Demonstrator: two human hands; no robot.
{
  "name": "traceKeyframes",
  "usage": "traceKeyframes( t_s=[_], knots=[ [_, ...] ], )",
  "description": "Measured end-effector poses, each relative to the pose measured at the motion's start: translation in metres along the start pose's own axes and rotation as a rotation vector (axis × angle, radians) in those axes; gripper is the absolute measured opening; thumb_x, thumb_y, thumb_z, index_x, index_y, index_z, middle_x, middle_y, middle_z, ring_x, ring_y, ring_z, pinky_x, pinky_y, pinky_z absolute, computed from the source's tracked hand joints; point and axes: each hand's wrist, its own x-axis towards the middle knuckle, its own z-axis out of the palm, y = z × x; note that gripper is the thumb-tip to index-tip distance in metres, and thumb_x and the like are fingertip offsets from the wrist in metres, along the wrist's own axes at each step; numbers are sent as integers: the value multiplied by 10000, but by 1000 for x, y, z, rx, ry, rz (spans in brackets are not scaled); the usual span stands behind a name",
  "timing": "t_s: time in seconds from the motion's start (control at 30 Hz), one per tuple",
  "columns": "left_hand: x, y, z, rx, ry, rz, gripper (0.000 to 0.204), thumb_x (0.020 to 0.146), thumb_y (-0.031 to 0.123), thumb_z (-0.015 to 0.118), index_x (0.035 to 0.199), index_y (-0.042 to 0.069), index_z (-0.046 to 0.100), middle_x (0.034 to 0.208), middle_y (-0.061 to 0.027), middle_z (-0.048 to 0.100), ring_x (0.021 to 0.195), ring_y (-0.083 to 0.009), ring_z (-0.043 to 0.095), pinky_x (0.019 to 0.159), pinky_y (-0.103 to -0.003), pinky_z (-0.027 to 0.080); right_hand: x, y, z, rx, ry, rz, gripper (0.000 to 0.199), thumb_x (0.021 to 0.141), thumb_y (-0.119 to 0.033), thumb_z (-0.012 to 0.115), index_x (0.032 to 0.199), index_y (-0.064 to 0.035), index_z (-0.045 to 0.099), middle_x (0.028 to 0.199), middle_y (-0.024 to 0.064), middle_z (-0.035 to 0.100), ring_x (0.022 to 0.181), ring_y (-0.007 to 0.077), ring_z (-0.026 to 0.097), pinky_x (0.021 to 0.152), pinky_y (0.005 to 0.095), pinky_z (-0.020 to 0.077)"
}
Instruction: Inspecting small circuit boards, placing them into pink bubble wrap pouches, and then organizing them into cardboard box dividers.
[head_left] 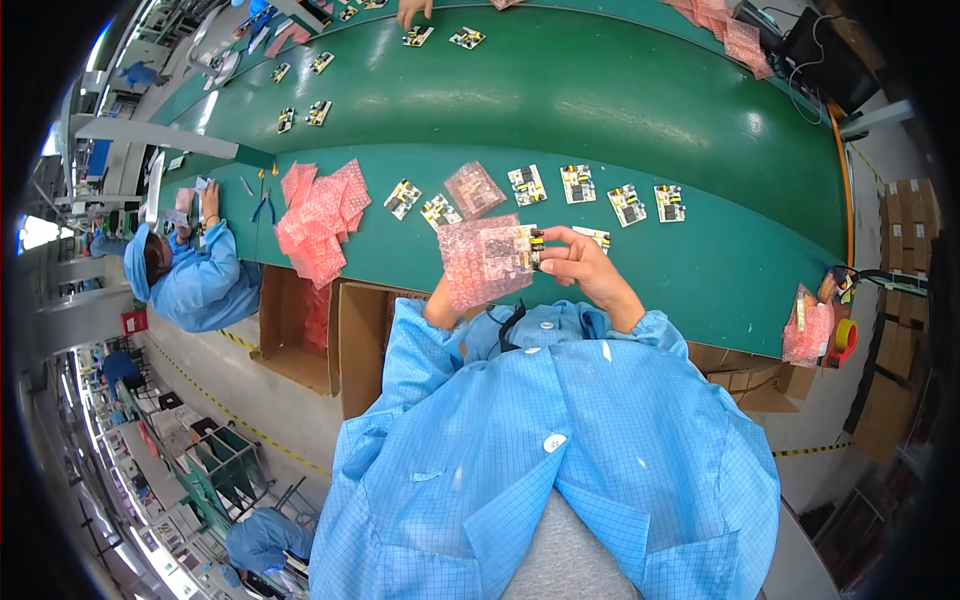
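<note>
Green conveyor surface (pixel 620 110) ran across the factory line, carrying circuit boards (pixel 578 184) just beyond the fingers. Right hand (pixel 585 268) had its fingers closed on a circuit board (pixel 533 247), partly inside a pink bubble-wrap bag (pixel 482 260). Left hand (pixel 445 300) sat mostly hidden behind that bag; its grip could not be determined. Loose pink bags (pixel 318 215) lay well left of the fingers.

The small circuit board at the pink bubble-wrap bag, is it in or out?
Partly in: the small circuit board shows at the pink bubble-wrap bag's right edge.
</note>
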Motion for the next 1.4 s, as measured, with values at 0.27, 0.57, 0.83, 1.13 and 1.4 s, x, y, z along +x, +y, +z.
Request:
traceKeyframes(
  t_s=[0.27,0.57,0.83,1.13,1.4],
  knots=[
    [-13,38,8,-700,152,-343,469,920,107,641,1348,8,477,1236,-134,606,1077,-250,639,855,-409,592,-3,-1,1,-42,-23,9,411,852,-11,688,1228,-52,528,963,36,709,679,30,553,537,192,369],
    [-9,28,16,-403,108,-215,359,988,176,526,1288,-21,531,1221,-143,626,1059,-235,653,878,-360,577,-9,-7,6,-8,-79,79,425,848,-1,673,1244,-41,524,964,41,710,659,27,550,529,190,376],
    [-15,24,14,-386,152,-246,402,891,75,683,1264,2,554,1176,-87,640,1014,-166,644,846,-301,553,-8,-12,25,-80,-72,-8,421,861,-17,668,1253,-38,518,1033,78,723,703,18,581,516,180,368],
    [-11,3,7,-684,357,-164,430,1058,297,346,1330,-14,466,1258,-127,608,1130,-244,616,960,-406,508,5,8,7,-128,42,-21,382,892,-59,663,1248,-45,528,1020,54,732,707,6,594,507,165,357],
    [-17,-14,5,-365,381,-291,377,983,219,570,1308,40,505,1258,-88,610,1135,-217,608,956,-385,511,17,21,12,-350,112,19,507,891,-99,681,1361,-55,496,979,26,721,669,20,554,528,188,388]
  ],
)
